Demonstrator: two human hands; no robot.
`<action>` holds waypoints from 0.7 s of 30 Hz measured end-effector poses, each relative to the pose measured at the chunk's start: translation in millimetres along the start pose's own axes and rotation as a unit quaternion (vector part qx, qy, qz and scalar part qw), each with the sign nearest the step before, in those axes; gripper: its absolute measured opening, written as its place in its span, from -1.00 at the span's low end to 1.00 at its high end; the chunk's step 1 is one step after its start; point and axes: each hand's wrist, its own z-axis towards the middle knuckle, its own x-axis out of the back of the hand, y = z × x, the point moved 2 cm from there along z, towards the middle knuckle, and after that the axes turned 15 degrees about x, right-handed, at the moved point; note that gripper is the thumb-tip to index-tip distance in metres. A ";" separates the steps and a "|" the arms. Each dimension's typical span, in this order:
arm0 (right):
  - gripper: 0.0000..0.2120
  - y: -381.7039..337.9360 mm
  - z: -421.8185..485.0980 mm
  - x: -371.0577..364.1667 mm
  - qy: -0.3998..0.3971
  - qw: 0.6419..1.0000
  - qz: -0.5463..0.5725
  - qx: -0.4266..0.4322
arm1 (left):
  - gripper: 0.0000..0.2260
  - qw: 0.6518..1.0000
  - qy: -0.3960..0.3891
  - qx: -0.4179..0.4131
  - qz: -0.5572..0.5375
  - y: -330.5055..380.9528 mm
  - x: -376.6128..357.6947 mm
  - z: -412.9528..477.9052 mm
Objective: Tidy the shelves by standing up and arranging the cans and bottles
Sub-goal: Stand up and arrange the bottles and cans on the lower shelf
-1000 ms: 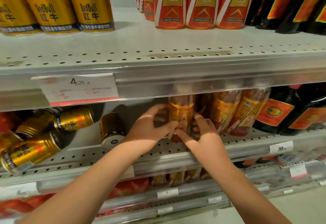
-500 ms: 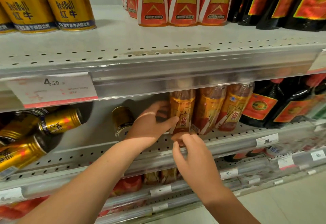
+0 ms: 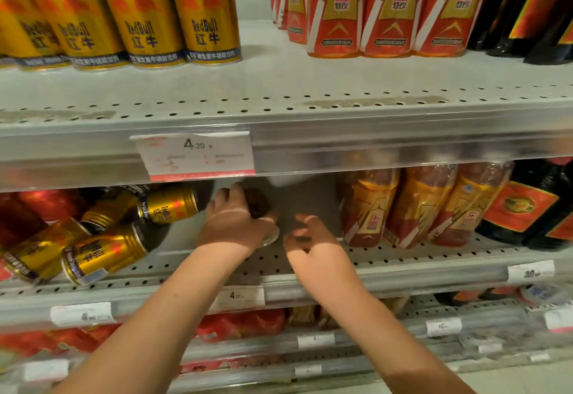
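Lying in a heap at the left end of the middle shelf (image 3: pixel 403 258), several gold Red Bull cans (image 3: pixel 105 252) rest on their sides, stacked at angles against one another, and one tipped can (image 3: pixel 169 206) sits on top of the pile. Above them, on the upper shelf (image 3: pixel 279 83), more Red Bull cans (image 3: pixel 204 15) stand upright in a row, with a 4.20 price tag (image 3: pixel 195 154) clipped to the shelf's front rail.

Just right of the heap, the left hand (image 3: pixel 237 223) wraps its fingers over a single can (image 3: pixel 259 204), which is off its base on the middle shelf, one round end showing below the palm. The right hand (image 3: pixel 310 235) hovers just beside it, blurred, fingers loosely bent and holding nothing, not touching the can.

Further right, orange-labelled drink bottles (image 3: pixel 369 207) stand close together, leaning slightly. Dark bottles with red labels (image 3: pixel 527 207) stand beside them at the far right.
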 end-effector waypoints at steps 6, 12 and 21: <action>-0.67 -19.0 37.0 -31.5 -0.034 0.996 -0.002 -0.087 | -0.66 0.988 -0.139 0.032 -0.061 -27.3 17.5 5.0; -0.65 -35.8 51.3 -39.8 -0.024 0.995 0.055 -0.083 | -0.35 0.971 -0.162 -0.004 -0.177 -52.9 18.5 -2.1; -0.46 -37.8 46.7 -56.3 -0.017 0.992 0.090 0.081 | -0.41 0.962 -0.117 -0.028 -0.247 -71.3 16.5 -3.3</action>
